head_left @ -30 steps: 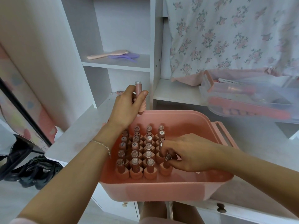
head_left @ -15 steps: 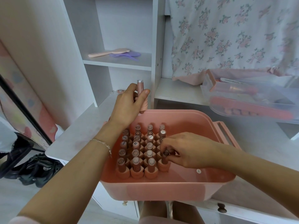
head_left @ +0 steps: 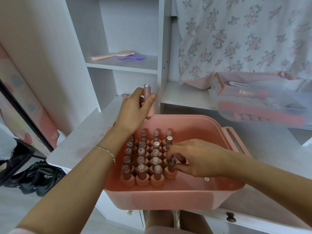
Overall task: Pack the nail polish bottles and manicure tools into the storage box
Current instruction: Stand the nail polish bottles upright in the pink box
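Observation:
A pink storage box (head_left: 170, 198) sits on the white desk, its left half filled with rows of upright nail polish bottles (head_left: 141, 168). My left hand (head_left: 133, 110) grips one pink nail polish bottle (head_left: 147, 92) upright above the box's back left rim. My right hand (head_left: 194, 157) is inside the box and pinches the cap of a bottle (head_left: 171, 166) standing at the right end of the front row. Another bottle (head_left: 125, 95) lies on the desk behind my left hand.
A clear lidded tray (head_left: 263, 105) with pink manicure tools rests at the right on the desk. A pink brush (head_left: 111, 55) and a purple comb (head_left: 131, 57) lie on the shelf above. Floral cloth (head_left: 244, 36) hangs at the back right. Dark shoes (head_left: 38, 176) sit on the floor, left.
My right hand has shifted slightly back along the row with the bottle it pinches. My left hand keeps its bottle almost still above the rim.

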